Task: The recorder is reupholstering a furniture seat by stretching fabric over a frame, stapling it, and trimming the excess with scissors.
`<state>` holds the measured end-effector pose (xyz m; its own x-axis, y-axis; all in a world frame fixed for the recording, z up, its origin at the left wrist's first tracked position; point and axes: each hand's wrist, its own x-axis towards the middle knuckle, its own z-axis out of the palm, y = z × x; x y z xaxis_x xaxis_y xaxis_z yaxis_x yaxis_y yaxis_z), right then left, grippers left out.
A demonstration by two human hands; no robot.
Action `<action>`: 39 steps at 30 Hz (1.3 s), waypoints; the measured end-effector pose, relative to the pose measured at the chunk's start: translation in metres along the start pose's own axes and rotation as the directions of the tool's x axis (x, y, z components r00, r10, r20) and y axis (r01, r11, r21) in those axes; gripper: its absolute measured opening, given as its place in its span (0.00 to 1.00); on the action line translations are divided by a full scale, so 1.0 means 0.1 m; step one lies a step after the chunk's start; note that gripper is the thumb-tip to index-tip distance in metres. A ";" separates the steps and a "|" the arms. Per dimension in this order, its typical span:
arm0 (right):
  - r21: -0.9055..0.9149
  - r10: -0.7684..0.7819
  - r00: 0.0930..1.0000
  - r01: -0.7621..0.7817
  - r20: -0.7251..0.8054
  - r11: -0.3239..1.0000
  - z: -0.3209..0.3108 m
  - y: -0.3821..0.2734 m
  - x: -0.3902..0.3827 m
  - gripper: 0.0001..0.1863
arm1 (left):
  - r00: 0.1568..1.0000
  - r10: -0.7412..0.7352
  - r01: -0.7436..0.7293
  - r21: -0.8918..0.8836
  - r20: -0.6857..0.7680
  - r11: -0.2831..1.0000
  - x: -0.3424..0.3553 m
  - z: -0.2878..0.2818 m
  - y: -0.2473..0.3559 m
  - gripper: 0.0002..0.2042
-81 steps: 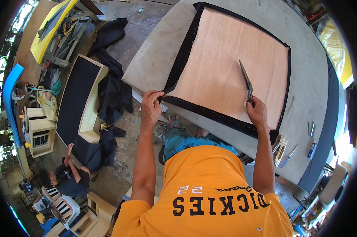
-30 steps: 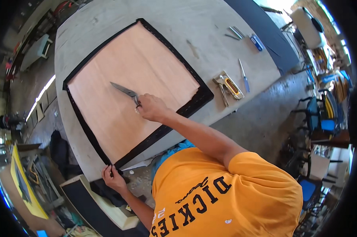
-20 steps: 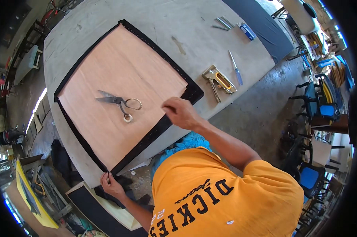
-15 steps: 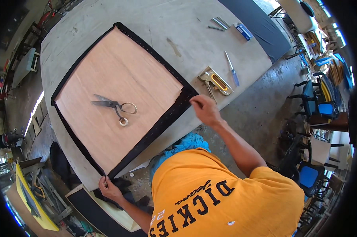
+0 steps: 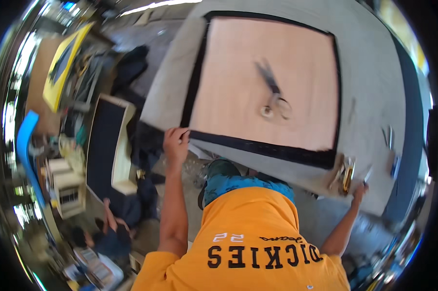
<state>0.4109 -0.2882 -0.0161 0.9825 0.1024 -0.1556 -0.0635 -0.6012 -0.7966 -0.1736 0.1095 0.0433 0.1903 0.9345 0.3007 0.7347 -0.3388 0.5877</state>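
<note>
The wooden board [image 5: 233, 87], edged with black cloth [image 5: 262, 144], lies flat on the table [image 5: 369, 77], its near left corner at the fingertips of the left hand [image 5: 175, 145], which are pinched on the cloth there, the rest of the board stretching away ahead and to their right. The right hand [image 5: 359, 192] is well apart from the board, out past its near right corner, fingers at the handle end of a screwdriver [image 5: 368, 173]; blur hides whether they grip it, so I cannot tell. A staple gun [image 5: 346, 175] lies just beside that corner of the board, and scissors [image 5: 275, 92] rest on the board, away from both hands
</note>
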 end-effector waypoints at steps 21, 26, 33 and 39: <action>0.387 -0.463 -0.208 0.859 0.862 0.335 2.99 -3.45 -3.11 0.12 | 0.786 -0.612 0.560 -0.319 -0.086 0.765 0.19 0.27 0.01 0.19; 0.265 -0.349 -0.212 0.958 0.913 0.111 3.16 -3.42 -3.16 0.14 | 0.769 -0.638 0.595 -0.314 -0.043 0.740 0.13 0.32 -0.01 0.22; 0.285 -0.383 -0.268 0.958 0.884 -0.013 3.21 -3.41 -3.11 0.15 | 0.781 -0.623 0.569 -0.363 -0.042 0.738 0.06 0.37 -0.05 0.25; 0.329 -0.392 -0.393 0.918 0.832 -0.223 3.26 -3.47 -3.06 0.17 | 0.791 -0.609 0.544 -0.385 -0.062 0.746 0.01 0.39 -0.05 0.26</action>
<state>0.0749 0.1473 0.1172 -0.5072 0.8544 -0.1129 0.8582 0.4886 -0.1576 -0.1512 0.1167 0.0116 -0.3371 0.9386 -0.0735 0.4003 0.2135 0.8912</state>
